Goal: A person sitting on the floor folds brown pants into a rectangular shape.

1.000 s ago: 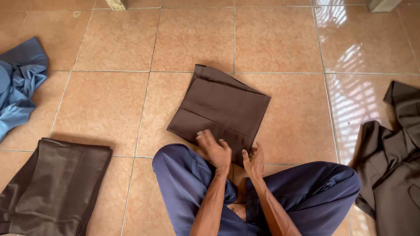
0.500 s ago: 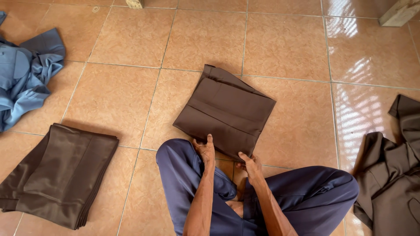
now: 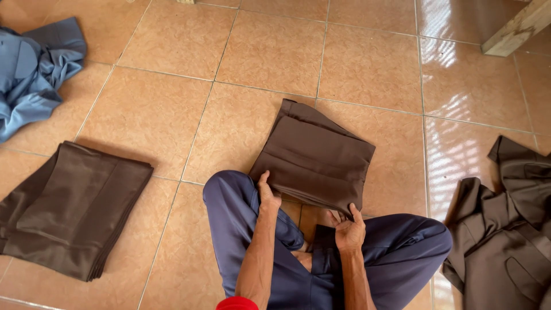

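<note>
- Now, a tiled floor [image 3: 172, 115] in glossy orange-brown is seen across the whole view, with pale grout lines and window glare at the upper right.
- Crossed legs in dark blue trousers [image 3: 235, 218] are seen at the bottom centre, the knees spread to either side.
- A loose heap of dark brown garments [image 3: 511, 229] is spread at the right edge, well apart from the hands.
- A neat stack of folded brown cloth [image 3: 69, 206] is laid on the tiles at the left, beside the left knee but not touching it.
- A folded brown garment [image 3: 315, 155] is laid flat on the floor straight ahead, its near edge drawn up between the knees.
- A crumpled blue garment [image 3: 34, 69] is left in the upper left corner.
- A pale wooden beam [image 3: 516, 28] is glimpsed at the top right.
- The left hand [image 3: 267, 192] is closed on the near left corner of the folded brown garment, thumb raised above the cloth.
- The right hand [image 3: 349, 229] is curled around the near right corner, fingers tucked under the edge and thumb on top.
</note>
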